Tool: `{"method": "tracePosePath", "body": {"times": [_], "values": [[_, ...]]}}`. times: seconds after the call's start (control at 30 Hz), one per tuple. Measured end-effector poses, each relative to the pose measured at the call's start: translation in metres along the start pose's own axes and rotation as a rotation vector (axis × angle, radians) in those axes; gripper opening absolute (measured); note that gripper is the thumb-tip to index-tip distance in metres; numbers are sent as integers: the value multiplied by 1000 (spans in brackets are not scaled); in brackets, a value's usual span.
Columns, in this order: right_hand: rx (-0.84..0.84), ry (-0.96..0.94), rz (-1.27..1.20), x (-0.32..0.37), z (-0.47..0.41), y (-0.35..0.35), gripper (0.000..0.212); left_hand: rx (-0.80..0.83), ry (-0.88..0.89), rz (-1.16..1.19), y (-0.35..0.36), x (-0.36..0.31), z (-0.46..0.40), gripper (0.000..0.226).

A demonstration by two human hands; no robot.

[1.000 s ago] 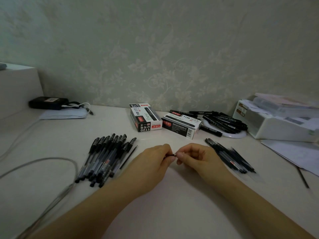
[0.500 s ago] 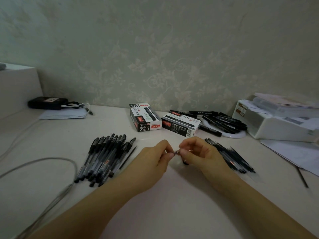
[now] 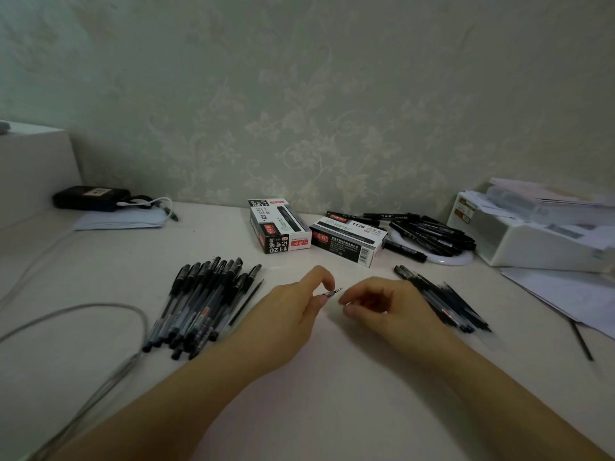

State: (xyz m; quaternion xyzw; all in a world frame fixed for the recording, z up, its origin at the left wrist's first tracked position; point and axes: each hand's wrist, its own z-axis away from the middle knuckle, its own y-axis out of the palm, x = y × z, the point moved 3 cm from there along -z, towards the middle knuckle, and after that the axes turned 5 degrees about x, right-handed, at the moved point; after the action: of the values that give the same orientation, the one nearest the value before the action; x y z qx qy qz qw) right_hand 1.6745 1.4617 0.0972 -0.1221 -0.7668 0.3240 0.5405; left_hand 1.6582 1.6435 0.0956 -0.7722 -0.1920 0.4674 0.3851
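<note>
Left hand (image 3: 293, 311) pinches small metal pen tip (image 3: 333, 292) between thumb and forefinger, above desk (image 3: 332, 377) centre. Right hand (image 3: 386, 304) just beside, fingers curled; blur hides whether it holds anything.

Desk clutter by a flowered wall (image 3: 299, 94)
At left lie heaped capped pens (image 3: 199, 304), a grey cable (image 3: 83, 307) beside them; a second pen heap (image 3: 446, 301) lies right. Two pen boxes (image 3: 279, 227) stand far centre, black markers (image 3: 432, 234) on a white dish (image 3: 446, 260) right of them, a white paper tray (image 3: 532, 247) far right, a black case (image 3: 90, 197) far left.
</note>
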Motion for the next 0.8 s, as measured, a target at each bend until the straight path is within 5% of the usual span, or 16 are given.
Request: {"method": "tracePosePath", "body": {"times": [0.1, 0.33, 0.47, 0.6, 0.8], "values": [[69, -82, 226, 3, 0, 8, 13, -11, 4, -31, 0, 2, -1, 12], [-6, -107, 316, 5, 0, 9, 17, -19, -7, -9, 0, 4, -2, 16], [-202, 16, -93, 9, -1, 0, 12, -101, 15, 130, -2, 2, -4, 25], [5, 150, -575, 10, 1, 15, 25, -121, 70, 227, -1, -2, -3, 36], [-19, 219, -757, 4, 0, 19, 32, -88, 118, 189, 1, -4, -5, 41]]}}
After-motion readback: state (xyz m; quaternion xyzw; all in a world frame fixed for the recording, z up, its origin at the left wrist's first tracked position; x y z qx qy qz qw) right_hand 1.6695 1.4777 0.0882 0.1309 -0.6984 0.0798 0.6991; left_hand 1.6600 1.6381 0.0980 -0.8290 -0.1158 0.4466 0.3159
